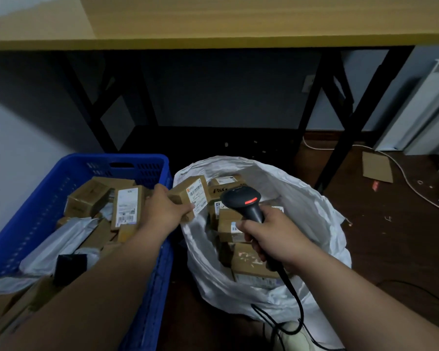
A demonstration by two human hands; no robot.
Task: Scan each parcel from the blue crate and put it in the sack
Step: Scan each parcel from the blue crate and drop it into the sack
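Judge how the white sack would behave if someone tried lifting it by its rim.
The white sack would probably flop and stretch, since its rim is thin and crumpled. It likely feels heavy: many cardboard parcels fill it. It may sag unevenly.

Single view only, head-worn, wide-angle. It looked forward and steeply down from above the person's own forearms, which entered from the bottom edge and reached away from the lens. Close range: the blue crate (48,198) filled lower left, the white sack (302,198) sat lower centre, both cut partly by the bottom of frame. Farther off, the bench (213,21) ran across the top, seen from slightly above its front edge, dark floor (390,236) to the right. Edges bowed from lens distortion. No second view to compare.
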